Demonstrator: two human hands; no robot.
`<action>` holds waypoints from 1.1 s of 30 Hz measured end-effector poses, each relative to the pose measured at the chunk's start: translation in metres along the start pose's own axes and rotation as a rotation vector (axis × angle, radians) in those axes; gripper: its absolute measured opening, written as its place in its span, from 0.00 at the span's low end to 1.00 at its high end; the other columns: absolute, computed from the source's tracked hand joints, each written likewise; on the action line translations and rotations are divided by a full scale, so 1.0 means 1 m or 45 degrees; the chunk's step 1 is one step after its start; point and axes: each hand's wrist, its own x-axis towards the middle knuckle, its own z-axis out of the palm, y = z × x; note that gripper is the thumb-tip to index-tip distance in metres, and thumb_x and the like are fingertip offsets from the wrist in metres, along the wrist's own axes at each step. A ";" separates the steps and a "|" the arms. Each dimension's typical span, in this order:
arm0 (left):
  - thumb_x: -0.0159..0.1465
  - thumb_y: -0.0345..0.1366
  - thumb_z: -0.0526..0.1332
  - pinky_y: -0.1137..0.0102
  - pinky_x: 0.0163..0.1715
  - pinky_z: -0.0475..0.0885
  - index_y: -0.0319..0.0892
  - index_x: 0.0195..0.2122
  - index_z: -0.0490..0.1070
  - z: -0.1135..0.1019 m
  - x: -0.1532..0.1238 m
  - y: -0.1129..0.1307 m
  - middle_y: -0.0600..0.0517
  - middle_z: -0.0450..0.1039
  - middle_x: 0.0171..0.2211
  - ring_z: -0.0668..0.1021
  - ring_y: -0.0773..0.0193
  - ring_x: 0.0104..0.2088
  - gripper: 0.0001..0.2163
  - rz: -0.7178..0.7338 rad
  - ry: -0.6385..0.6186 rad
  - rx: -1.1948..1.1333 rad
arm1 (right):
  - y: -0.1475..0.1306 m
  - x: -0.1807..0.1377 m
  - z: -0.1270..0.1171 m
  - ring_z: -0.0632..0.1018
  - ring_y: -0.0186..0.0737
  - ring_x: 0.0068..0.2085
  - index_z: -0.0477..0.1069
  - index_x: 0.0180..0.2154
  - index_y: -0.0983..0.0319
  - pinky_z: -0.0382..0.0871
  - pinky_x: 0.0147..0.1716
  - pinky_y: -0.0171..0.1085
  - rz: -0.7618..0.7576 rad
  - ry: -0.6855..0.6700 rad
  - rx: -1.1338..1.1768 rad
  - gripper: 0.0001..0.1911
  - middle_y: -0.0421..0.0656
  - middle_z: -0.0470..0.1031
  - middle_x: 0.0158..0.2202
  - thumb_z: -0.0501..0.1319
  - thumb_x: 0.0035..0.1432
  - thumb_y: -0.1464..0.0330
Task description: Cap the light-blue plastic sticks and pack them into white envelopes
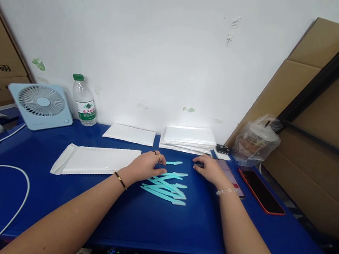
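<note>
Several turquoise eyebrow razors (163, 193) lie in a loose, criss-crossed pile on the blue table. One separate eyebrow razor (174, 163) lies above the pile, its handle end hidden under the fingers of my left hand (149, 164). That hand's thumb is apart from the bent fingers and reaches over the pile's upper left. To the right of the razors, my right hand (209, 169) hovers or rests low with curved fingers and a gap to the thumb, nothing visible between them. Left of my left hand is a white padded envelope (96, 161) with its flap end outward.
White padded envelopes (189, 136) are stacked by the wall, beside a single flat one (129, 134). A blue fan (42, 104) and water bottle (83, 102) stand back left. Phones (261, 191) and a bagged cup (255, 140) are right. A white cable (26, 190) loops at left.
</note>
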 end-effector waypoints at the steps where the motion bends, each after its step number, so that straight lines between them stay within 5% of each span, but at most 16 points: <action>1: 0.59 0.46 0.58 0.71 0.33 0.68 0.44 0.39 0.71 0.001 0.000 0.003 0.51 0.72 0.38 0.74 0.61 0.38 0.13 0.011 -0.065 -0.006 | 0.001 0.000 0.000 0.75 0.41 0.37 0.76 0.37 0.62 0.68 0.39 0.38 0.008 -0.036 -0.049 0.10 0.47 0.76 0.39 0.61 0.50 0.71; 5: 0.63 0.37 0.53 0.71 0.29 0.65 0.42 0.29 0.71 0.006 0.001 0.007 0.51 0.72 0.29 0.74 0.63 0.31 0.10 -0.020 -0.182 0.096 | -0.005 0.003 0.004 0.75 0.39 0.32 0.75 0.33 0.63 0.67 0.34 0.35 0.048 -0.064 -0.185 0.08 0.45 0.76 0.31 0.58 0.50 0.74; 8: 0.62 0.33 0.51 0.70 0.33 0.66 0.41 0.33 0.72 0.006 0.002 0.004 0.49 0.73 0.33 0.75 0.62 0.34 0.09 -0.047 -0.087 0.233 | -0.008 0.002 0.005 0.75 0.38 0.33 0.74 0.36 0.64 0.67 0.35 0.34 0.048 -0.059 -0.172 0.11 0.45 0.76 0.33 0.59 0.47 0.75; 12: 0.62 0.40 0.55 0.68 0.39 0.67 0.44 0.44 0.70 0.006 0.001 0.000 0.49 0.71 0.44 0.74 0.60 0.41 0.12 -0.031 0.040 0.189 | -0.007 -0.003 0.000 0.75 0.40 0.38 0.74 0.39 0.64 0.67 0.39 0.35 0.051 -0.088 -0.136 0.13 0.48 0.75 0.39 0.60 0.48 0.72; 17: 0.61 0.40 0.58 0.68 0.36 0.67 0.45 0.36 0.73 0.010 0.002 0.001 0.52 0.73 0.36 0.74 0.60 0.38 0.07 0.011 -0.092 0.216 | -0.007 -0.005 -0.005 0.74 0.37 0.32 0.71 0.30 0.63 0.65 0.32 0.33 0.204 -0.176 -0.123 0.05 0.44 0.75 0.32 0.58 0.49 0.75; 22: 0.61 0.39 0.58 0.67 0.38 0.65 0.47 0.42 0.71 0.013 0.002 0.002 0.51 0.71 0.42 0.73 0.59 0.44 0.09 -0.004 0.046 0.269 | -0.001 -0.005 -0.005 0.73 0.35 0.28 0.69 0.30 0.61 0.63 0.27 0.31 0.281 -0.192 -0.018 0.03 0.41 0.73 0.27 0.61 0.49 0.72; 26: 0.63 0.39 0.56 0.67 0.38 0.64 0.49 0.41 0.73 0.015 0.002 0.003 0.51 0.71 0.38 0.73 0.60 0.42 0.09 0.079 -0.058 0.331 | -0.005 -0.007 -0.010 0.72 0.34 0.25 0.69 0.29 0.63 0.63 0.25 0.32 0.352 -0.209 0.114 0.04 0.40 0.73 0.25 0.62 0.48 0.70; 33: 0.63 0.43 0.55 0.67 0.38 0.65 0.48 0.47 0.71 0.014 0.002 0.006 0.49 0.71 0.40 0.73 0.58 0.43 0.13 0.035 -0.055 0.377 | -0.032 -0.011 -0.008 0.68 0.30 0.22 0.73 0.40 0.63 0.64 0.22 0.31 0.047 -0.646 0.565 0.16 0.39 0.70 0.25 0.63 0.51 0.61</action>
